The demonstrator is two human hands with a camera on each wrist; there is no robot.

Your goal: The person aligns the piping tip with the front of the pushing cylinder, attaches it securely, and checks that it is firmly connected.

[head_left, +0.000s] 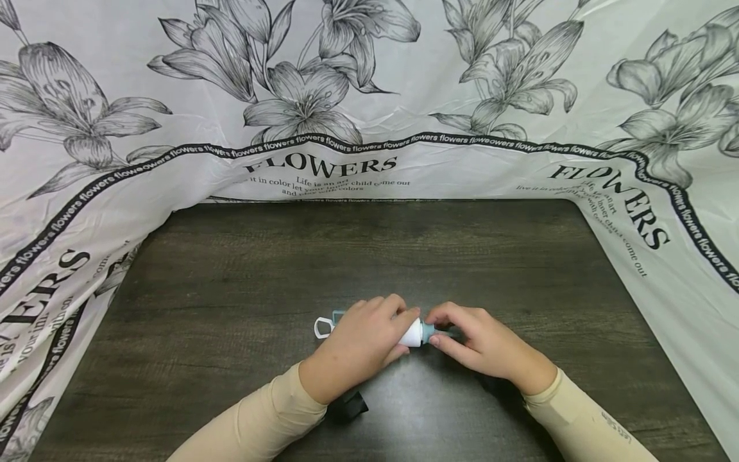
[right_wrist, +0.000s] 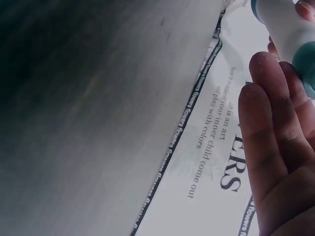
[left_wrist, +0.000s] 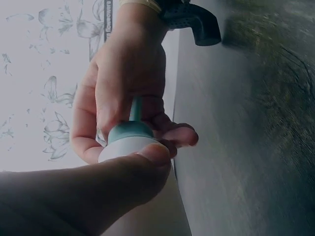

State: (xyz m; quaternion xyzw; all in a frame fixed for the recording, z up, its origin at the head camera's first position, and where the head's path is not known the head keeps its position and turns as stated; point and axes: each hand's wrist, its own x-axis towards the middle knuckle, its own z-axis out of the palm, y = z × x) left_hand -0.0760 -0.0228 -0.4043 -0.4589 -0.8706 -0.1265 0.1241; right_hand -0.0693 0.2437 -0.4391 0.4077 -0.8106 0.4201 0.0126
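A white bottle (head_left: 412, 335) with a teal nozzle (head_left: 428, 332) lies lengthwise between the two hands, low over the dark table. My left hand (head_left: 365, 337) grips its white body from above, the thumb on the near side. With thumb and fingers, my right hand (head_left: 487, 340) pinches the teal collar at the right end. A thin teal spout (left_wrist: 136, 109) points into the right palm in the left wrist view. Past the left hand a white loop (head_left: 317, 328) and part of a teal frame (head_left: 338, 314) stick out. The left hand hides most of the bottle's middle.
The dark wood-grain table (head_left: 242, 269) spreads around the hands. A white sheet with printed flowers (head_left: 300, 102) hangs behind it and along both sides. A small black piece (head_left: 353, 407) shows beneath the left wrist.
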